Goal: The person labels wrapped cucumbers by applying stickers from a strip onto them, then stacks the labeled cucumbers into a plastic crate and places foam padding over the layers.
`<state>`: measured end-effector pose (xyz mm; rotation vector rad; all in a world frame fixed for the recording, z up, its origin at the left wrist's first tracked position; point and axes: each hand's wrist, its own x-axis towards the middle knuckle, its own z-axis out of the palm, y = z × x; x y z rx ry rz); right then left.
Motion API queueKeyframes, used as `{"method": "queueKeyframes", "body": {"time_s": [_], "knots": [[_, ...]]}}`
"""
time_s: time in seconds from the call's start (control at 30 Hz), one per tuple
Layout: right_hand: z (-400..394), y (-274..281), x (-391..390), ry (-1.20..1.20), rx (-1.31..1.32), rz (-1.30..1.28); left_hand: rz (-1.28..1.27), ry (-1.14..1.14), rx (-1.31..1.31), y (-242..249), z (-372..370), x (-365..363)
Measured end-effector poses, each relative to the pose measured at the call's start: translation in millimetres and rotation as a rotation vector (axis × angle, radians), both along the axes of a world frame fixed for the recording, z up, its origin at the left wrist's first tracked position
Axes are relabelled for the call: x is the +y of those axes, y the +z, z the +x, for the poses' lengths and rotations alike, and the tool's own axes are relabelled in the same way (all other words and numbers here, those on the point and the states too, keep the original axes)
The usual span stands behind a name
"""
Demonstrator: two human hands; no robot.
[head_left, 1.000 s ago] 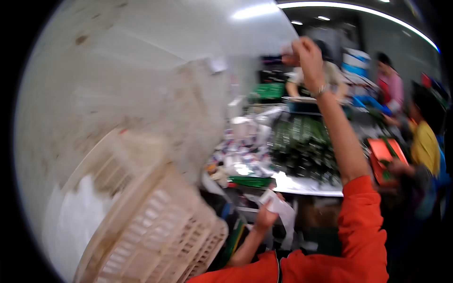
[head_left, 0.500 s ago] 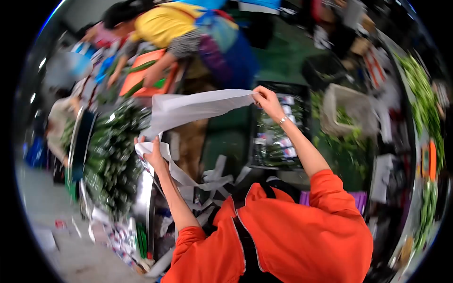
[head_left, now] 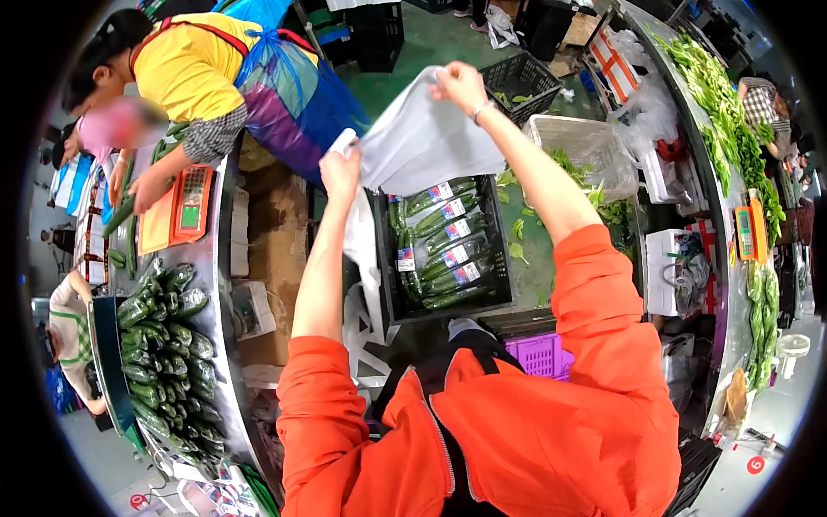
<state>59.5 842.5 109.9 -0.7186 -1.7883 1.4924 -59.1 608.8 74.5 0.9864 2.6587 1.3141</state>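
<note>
A thin white sheet (head_left: 422, 142) hangs between my two raised hands, above the far end of a black crate (head_left: 505, 250). My left hand (head_left: 341, 172) is closed on its left edge, where a long strip trails down. At the upper right corner my right hand (head_left: 459, 84) pinches the sheet. Inside the crate lie several wrapped green vegetables (head_left: 452, 233) with printed labels. The lower edge of the sheet covers the crate's far rim.
Wrapped cucumbers (head_left: 168, 362) are piled on the left metal table (head_left: 226, 319). A person in yellow (head_left: 194, 65) handles cucumbers near an orange scale (head_left: 191, 202). A pale basket (head_left: 586, 142) and a purple crate (head_left: 538, 355) stand right. Leafy greens (head_left: 706, 103) lie on the right counter.
Both hands and the sheet have moved forward, and the sheet now hangs over the crate. The view has turned, bringing the crate nearer the middle. The person in yellow appears further left.
</note>
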Motion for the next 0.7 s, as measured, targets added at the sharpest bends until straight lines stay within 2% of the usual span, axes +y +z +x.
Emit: {"method": "queueKeyframes", "body": {"time_s": [0.03, 0.1, 0.13, 0.2, 0.27, 0.3, 0.33, 0.37, 0.4, 0.43, 0.47, 0.57, 0.7], "knots": [[-4, 14, 11, -0.047, 0.007, 0.059, -0.035, 0.07, -0.032, 5, -9, 9], [-1, 27, 32, -0.086, 0.028, 0.266, 0.347, 0.048, 0.034, 24, -12, 18], [9, 39, 32, -0.042, 0.106, 0.254, 0.489, -0.005, -0.008, 26, -22, 20], [36, 43, 24, 0.038, 0.235, 0.284, 0.503, -0.039, -0.004, 51, -10, 9], [80, 45, -2, 0.059, 0.113, 0.418, 0.505, -0.016, -0.013, 57, 14, -8], [98, 32, -16, 0.053, 0.107, 0.352, 0.476, 0.01, -0.009, 54, 26, -19], [116, 13, -25, 0.07, 0.084, 0.354, 0.466, 0.012, -0.042, 43, 39, -31], [133, -3, -43, 0.068, 0.027, 0.248, 0.452, 0.015, -0.077, 28, 51, -45], [148, -41, -50, 0.09, -0.016, 0.252, 0.336, 0.017, -0.121, 7, 60, -62], [161, -65, -64, 0.099, -0.037, 0.134, 0.22, 0.017, -0.164, -18, 68, -78], [170, -92, -77, 0.106, -0.002, 0.062, 0.156, 0.009, -0.213, -42, 79, -93], [190, -174, -105, 0.088, -0.151, -0.088, 0.033, 0.004, -0.319, -107, 104, -117], [199, -246, -127, 0.062, -0.354, -0.125, -0.187, -0.081, -0.395, -178, 115, -133]]}}
